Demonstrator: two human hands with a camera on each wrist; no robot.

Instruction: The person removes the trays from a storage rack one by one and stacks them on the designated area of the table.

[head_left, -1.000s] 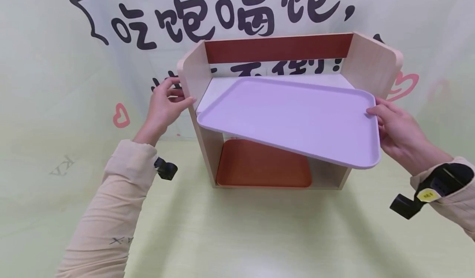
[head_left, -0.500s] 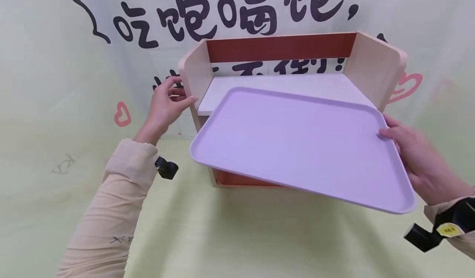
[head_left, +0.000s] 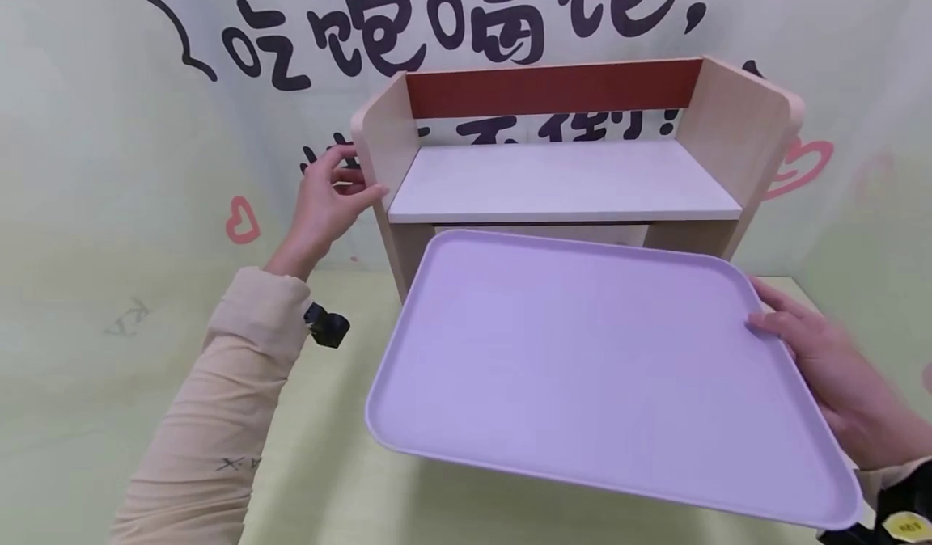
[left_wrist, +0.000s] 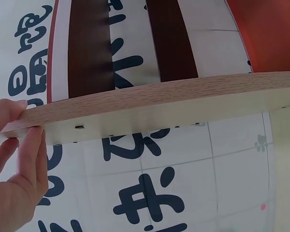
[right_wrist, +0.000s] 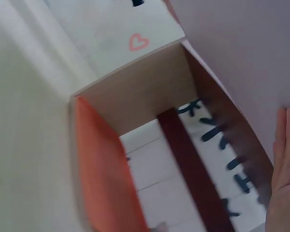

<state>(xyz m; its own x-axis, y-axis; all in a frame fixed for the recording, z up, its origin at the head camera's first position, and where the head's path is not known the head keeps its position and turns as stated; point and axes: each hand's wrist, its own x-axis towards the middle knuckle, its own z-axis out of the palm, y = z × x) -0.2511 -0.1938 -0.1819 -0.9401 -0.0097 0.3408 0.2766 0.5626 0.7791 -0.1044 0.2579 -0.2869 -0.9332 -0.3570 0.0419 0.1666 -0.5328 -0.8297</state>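
A lilac rectangular tray (head_left: 597, 367) is held up in front of a small two-tier wooden shelf (head_left: 743, 141), its left end apart from the shelf. My right hand (head_left: 837, 375) grips the tray's right edge, thumb on the upper face and fingers underneath. The tray tilts, its near right corner lowest. With the left hand (head_left: 328, 205) I pinch the front edge of the shelf's left side panel (left_wrist: 159, 99), thumb on one face and fingers on the other. The white upper board (head_left: 568, 181) of the shelf carries nothing.
An orange tray (right_wrist: 104, 169) lies in the shelf's lower tier, hidden behind the lilac tray in the head view. The shelf stands on a pale green table (head_left: 328, 448) against a sheet (head_left: 182, 124) printed with dark characters and hearts.
The right hand has drawn the lilac tray off the upper board, toward me and down to the right. My left hand stays on the side panel.
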